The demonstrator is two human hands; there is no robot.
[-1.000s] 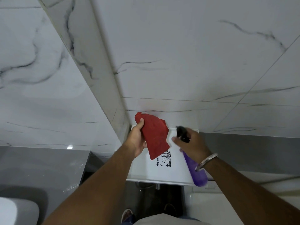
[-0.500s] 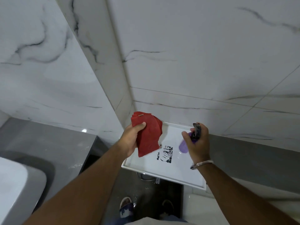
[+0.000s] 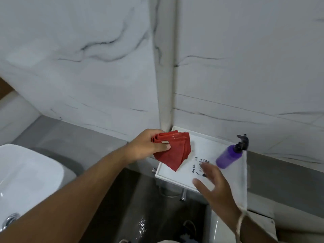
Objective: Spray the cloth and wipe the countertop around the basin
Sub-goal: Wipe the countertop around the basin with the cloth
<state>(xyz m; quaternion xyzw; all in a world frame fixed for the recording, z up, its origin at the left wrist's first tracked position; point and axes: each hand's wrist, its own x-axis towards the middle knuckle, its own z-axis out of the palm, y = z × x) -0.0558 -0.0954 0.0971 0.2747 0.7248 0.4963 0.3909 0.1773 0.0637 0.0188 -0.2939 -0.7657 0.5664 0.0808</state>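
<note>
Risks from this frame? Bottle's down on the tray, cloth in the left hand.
1. The purple spray bottle stands near the far right rim of the white tray, and the open right hand is blurred close beside it; a stray knock might topple it.
2. The left hand pinches the folded red cloth at one edge only, so the folds may fall open during wiping.
3. The floor below looks wet, a possible slip.

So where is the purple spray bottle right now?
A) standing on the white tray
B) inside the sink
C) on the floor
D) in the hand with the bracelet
A: the purple spray bottle stands on the white tray, and the open right hand is off it.
</note>
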